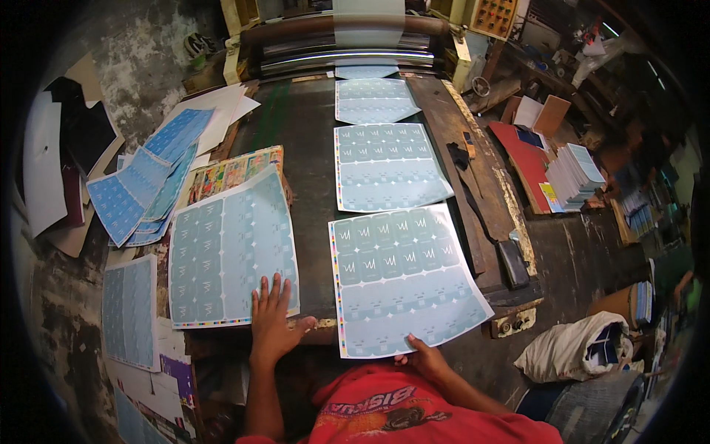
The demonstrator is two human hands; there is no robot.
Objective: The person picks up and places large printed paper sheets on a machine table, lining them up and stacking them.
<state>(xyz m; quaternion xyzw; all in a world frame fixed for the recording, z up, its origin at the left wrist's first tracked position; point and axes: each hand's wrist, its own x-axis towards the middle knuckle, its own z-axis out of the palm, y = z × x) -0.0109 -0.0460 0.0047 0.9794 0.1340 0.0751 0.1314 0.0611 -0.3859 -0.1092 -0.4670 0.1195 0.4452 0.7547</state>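
My left hand point(272, 318) lies flat with its fingers spread on the near right corner of a pale blue-green printed sheet point(233, 244) at the left of the table. My right hand point(425, 360) pinches the near edge of another printed sheet point(403, 288), thumb on top and fingers beneath. That sheet carries rows of card-like panels and its right side curls upward. Beyond it, a second sheet point(388, 166) and a third sheet point(373, 101) lie in a line leading back to the rollers point(347, 55).
Clear film point(368, 22) hangs over the rollers. Bluer printed sheets point(144, 185) lie at the left, near white sheets point(214, 122). A black strap point(481, 214) runs along the table's right side. Stacked booklets point(577, 174) and a white sack point(573, 348) are farther right.
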